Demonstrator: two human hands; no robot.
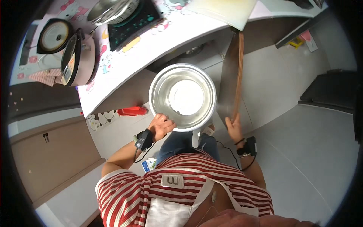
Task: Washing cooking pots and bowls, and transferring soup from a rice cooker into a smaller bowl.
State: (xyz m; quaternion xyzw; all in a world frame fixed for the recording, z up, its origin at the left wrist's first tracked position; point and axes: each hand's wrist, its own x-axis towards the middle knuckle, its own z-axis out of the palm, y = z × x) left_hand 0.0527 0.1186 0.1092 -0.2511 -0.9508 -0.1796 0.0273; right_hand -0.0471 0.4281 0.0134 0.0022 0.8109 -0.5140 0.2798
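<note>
My left hand [161,127] grips the near left rim of a round stainless steel basin [162,98], its fingers curled over the edge. The basin is held in the air in front of my legs, its shiny inside facing up. On the right, my right hand [234,127] holds the free edge of an open cabinet door [231,76] below the counter. Behind the basin the cabinet is open, with a metal item [194,50] inside, partly hidden by shadow.
On the patterned counter [158,39] stand a pink rice cooker [85,59], a steel pot with a strainer [120,12] over a black cooktop [136,28], and a translucent cutting board [227,10] overhanging the edge. A red dustpan [127,111] lies on the floor.
</note>
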